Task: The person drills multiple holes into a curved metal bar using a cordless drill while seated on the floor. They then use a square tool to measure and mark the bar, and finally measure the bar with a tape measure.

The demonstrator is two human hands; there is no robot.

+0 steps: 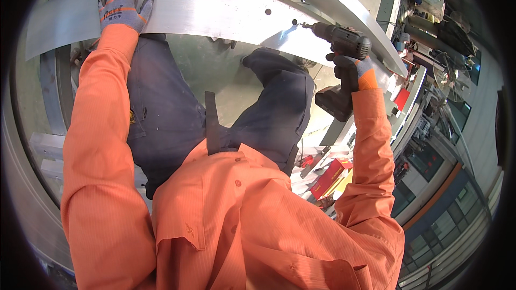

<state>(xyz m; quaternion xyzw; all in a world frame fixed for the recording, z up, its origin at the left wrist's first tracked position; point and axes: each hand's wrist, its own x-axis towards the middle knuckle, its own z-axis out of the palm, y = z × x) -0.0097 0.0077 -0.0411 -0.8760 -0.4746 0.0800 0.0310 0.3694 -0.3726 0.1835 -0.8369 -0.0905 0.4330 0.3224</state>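
A long, bare metal profile (209, 8) lies crosswise in front of me, with two dark round holes toward its right part. Flat on its left part rests my left hand (122, 11), in a grey glove with orange bands, fingers spread. My right hand (352, 67), gloved too, is wrapped round the grip of a black cordless drill (346, 41). The drill points left, and its bit (305, 25) is at or just beside the right-hand hole (294, 22); whether it touches the metal I cannot tell. A bluish light patch falls on the metal below the bit.
Behind the profile runs another long metal rail (344, 5). A red and yellow box (330, 178) lies low at the right, beside my body. Shelves or benches crowded with tools and parts (430, 37) stand at the far right. My legs (166, 86) are under the profile's near edge.
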